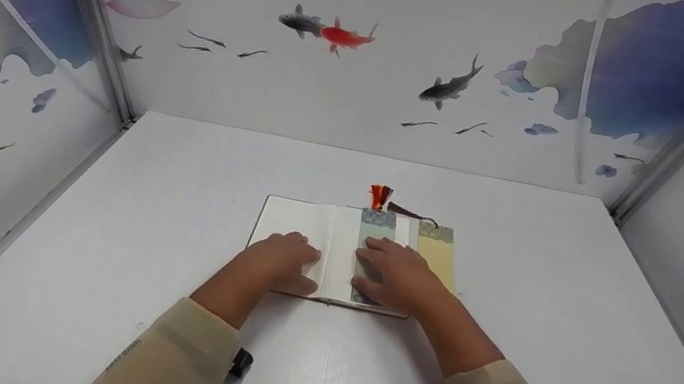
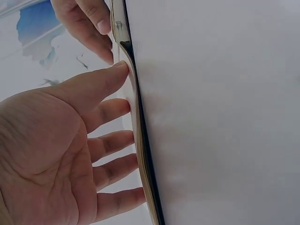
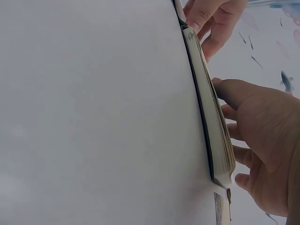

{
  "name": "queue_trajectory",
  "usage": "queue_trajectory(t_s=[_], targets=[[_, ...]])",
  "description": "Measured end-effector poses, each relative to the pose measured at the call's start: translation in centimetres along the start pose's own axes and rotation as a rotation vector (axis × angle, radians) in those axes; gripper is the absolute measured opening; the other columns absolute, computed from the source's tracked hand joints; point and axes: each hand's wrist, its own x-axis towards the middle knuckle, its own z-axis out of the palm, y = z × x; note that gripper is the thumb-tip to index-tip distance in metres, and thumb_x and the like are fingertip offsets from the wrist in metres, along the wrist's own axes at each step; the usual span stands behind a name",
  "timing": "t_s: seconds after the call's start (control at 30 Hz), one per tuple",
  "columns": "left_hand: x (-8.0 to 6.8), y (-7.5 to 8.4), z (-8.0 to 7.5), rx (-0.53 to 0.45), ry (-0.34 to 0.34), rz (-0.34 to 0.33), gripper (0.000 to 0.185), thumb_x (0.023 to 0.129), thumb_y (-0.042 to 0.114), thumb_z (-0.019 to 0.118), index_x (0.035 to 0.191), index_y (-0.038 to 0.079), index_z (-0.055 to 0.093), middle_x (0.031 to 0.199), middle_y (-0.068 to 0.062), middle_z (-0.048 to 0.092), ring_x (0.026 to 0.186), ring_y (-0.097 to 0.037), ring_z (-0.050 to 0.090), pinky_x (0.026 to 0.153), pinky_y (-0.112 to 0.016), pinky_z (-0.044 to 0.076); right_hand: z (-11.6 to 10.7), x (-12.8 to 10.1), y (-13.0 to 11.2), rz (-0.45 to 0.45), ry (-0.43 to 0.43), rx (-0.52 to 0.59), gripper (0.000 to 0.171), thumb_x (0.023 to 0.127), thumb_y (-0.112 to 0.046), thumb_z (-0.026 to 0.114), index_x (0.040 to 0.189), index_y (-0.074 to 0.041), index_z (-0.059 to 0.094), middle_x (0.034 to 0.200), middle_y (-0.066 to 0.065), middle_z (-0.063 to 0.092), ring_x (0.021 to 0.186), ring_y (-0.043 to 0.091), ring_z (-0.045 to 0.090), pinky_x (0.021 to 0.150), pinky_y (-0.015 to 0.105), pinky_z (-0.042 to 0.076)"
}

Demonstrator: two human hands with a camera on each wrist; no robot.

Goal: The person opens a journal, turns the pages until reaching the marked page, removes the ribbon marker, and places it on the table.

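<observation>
book (image 1: 307, 228): open flat, mid table (image 1: 173, 190), long axis L–R, spine runs away from person
L hand (image 1: 284, 259): fingers straight, pressing L page
R hand (image 1: 394, 275): fingers flat on blue bookmark (image 1: 378, 226), R page
bookmark: lengthwise along spine, red tassel (image 1: 380, 195) at far end
2nd: yellow bookmark (image 1: 440, 255), just R of book
</observation>
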Motion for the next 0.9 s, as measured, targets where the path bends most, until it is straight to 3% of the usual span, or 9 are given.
queue_trajectory(t_s=[0.7, 0.9], targets=[[-0.7, 0.1, -0.5, 0.027, -0.011, 0.061, 0.064, 0.100, 0.040, 0.071, 0.159, 0.021, 0.054, 0.172, -0.010, 0.041, 0.160, -0.038, 0.038, 0.129, -0.056, 0.037, -0.7, -1.2, 1.1, 0.031, 0.017, 0.013, 0.061, 0.101, -0.055, 0.069, 0.156, -0.030, 0.058, 0.170, -0.002, 0.046, 0.161, 0.030, 0.039, 0.130, 0.058, 0.034], [-0.5, 0.2, -0.4, 0.031, -0.015, 0.049, 0.065, 0.100, 0.042, 0.072, 0.160, 0.022, 0.053, 0.172, -0.010, 0.041, 0.161, -0.038, 0.037, 0.130, -0.056, 0.036, -0.7, -0.7, 1.3, 0.094, 0.114, 0.096, 0.065, 0.101, -0.061, 0.065, 0.155, -0.025, 0.059, 0.167, 0.005, 0.050, 0.158, 0.035, 0.042, 0.127, 0.061, 0.037]])
